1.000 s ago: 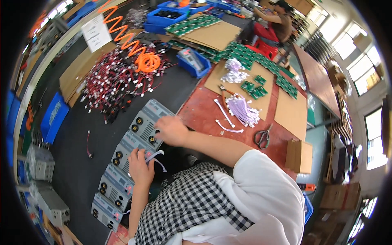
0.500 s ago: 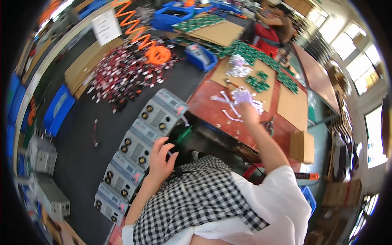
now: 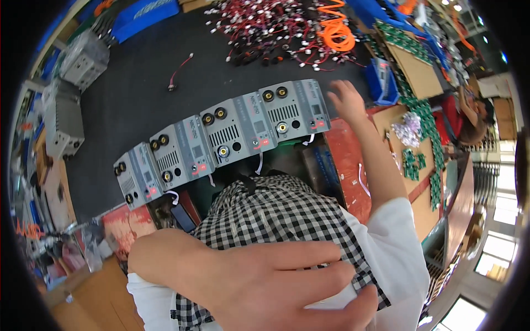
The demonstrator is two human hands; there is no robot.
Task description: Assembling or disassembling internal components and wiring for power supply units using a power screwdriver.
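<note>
Grey panels: right hand fingers spread beside them, empty.

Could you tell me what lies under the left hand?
The left hand rests flat on a black-and-white checked apron over a white shirt. What lies beneath the cloth is covered.

Just beyond the left hand, which lies on a checked woven cloth apron over a smooth white cotton-like shirt, stand four grey front panels of matt moulded plastic with brass-coloured metal sockets. Near the right hand, the workbench shows a worn, dull red painted surface, with plain brown cardboard sheets farther out. Beyond both hands the black mat looks matt and rubbery, strewn with glossy red and black plastic-sheathed wires.
</note>
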